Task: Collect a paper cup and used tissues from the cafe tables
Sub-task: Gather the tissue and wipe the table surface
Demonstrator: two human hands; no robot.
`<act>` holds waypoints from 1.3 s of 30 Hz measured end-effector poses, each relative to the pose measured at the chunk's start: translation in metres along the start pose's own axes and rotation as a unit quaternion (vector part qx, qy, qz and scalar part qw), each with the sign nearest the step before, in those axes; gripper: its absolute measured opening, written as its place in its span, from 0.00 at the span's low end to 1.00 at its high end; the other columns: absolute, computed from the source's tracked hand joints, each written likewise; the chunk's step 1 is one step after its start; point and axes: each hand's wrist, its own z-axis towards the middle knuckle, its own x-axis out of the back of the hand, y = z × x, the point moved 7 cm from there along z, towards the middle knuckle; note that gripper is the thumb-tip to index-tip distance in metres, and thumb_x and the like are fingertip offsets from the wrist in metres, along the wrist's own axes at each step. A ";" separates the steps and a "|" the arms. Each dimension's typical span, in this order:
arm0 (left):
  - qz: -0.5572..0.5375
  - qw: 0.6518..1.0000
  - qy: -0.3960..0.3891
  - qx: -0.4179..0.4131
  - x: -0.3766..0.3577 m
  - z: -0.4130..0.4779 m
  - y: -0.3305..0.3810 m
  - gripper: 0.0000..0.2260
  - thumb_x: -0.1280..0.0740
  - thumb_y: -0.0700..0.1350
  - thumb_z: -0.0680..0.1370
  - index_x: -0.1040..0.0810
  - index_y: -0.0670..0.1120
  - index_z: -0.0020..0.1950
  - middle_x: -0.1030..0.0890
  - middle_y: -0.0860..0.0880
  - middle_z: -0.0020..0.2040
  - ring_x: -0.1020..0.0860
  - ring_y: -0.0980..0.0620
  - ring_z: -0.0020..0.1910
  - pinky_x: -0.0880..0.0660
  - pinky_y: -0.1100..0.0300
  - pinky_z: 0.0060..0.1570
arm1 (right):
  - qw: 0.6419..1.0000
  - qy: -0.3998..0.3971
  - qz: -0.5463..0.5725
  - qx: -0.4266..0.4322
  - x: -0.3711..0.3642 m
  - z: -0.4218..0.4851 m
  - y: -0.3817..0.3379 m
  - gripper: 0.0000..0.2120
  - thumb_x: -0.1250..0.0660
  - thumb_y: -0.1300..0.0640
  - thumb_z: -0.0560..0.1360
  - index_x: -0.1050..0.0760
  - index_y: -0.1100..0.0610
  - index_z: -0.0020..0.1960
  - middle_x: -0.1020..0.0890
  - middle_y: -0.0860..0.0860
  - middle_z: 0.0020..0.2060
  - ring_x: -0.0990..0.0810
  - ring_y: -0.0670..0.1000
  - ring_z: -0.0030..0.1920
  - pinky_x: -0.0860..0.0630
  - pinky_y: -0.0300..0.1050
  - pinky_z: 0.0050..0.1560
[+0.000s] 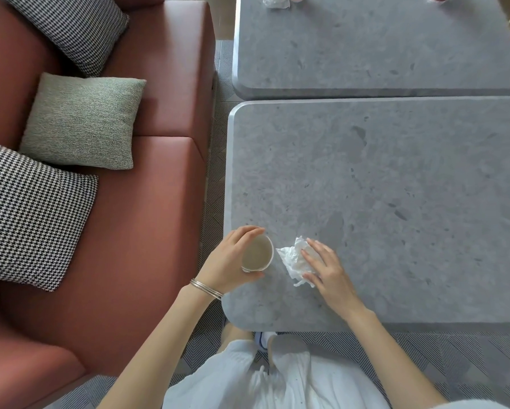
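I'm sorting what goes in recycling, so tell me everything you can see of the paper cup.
The paper cup is small, white and round, with a rolled rim and a pale beige inside that looks empty. It stands upright near the near-left corner of the grey stone-look table. The left hand wraps its side, fingers curled over the rim. A crumpled tissue lies just right, apart.

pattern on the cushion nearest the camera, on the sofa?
Black-and-white houndstooth cushion, clearest in the head view.
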 end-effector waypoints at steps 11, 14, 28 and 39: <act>0.000 1.000 0.009 0.008 0.000 -0.002 0.004 0.34 0.26 0.50 0.63 0.32 0.46 0.67 0.29 0.49 0.63 0.29 0.49 0.59 0.32 0.58 0.57 | 0.998 -0.020 0.020 0.051 -0.005 -0.003 -0.001 0.30 0.25 0.69 0.62 0.28 0.57 0.62 0.26 0.55 0.61 0.32 0.52 0.62 0.26 0.49 0.57; -0.001 1.000 0.014 0.012 -0.001 -0.004 0.004 0.34 0.25 0.49 0.63 0.33 0.46 0.67 0.29 0.48 0.63 0.29 0.49 0.59 0.31 0.57 0.57 | 0.998 -0.047 0.026 0.031 -0.014 -0.005 0.005 0.31 0.24 0.66 0.63 0.28 0.55 0.63 0.25 0.57 0.61 0.28 0.56 0.63 0.23 0.54 0.54; 0.027 0.999 0.002 0.020 0.005 -0.011 0.005 0.32 0.26 0.53 0.66 0.32 0.48 0.67 0.29 0.50 0.63 0.30 0.52 0.59 0.28 0.59 0.50 | 0.997 -0.044 -0.014 -0.062 -0.019 0.036 -0.009 0.20 0.23 0.56 0.61 0.20 0.48 0.52 0.21 0.47 0.52 0.25 0.54 0.50 0.23 0.46 0.34; 0.109 0.992 -0.059 -0.027 0.037 0.011 -0.023 0.32 0.28 0.53 0.63 0.32 0.54 0.65 0.29 0.51 0.60 0.28 0.50 0.52 0.26 0.60 0.30 | 0.988 0.019 -0.044 -0.145 -0.027 0.067 -0.029 0.15 0.20 0.56 0.56 0.20 0.49 0.40 0.21 0.49 0.38 0.22 0.53 0.36 0.32 0.35 0.34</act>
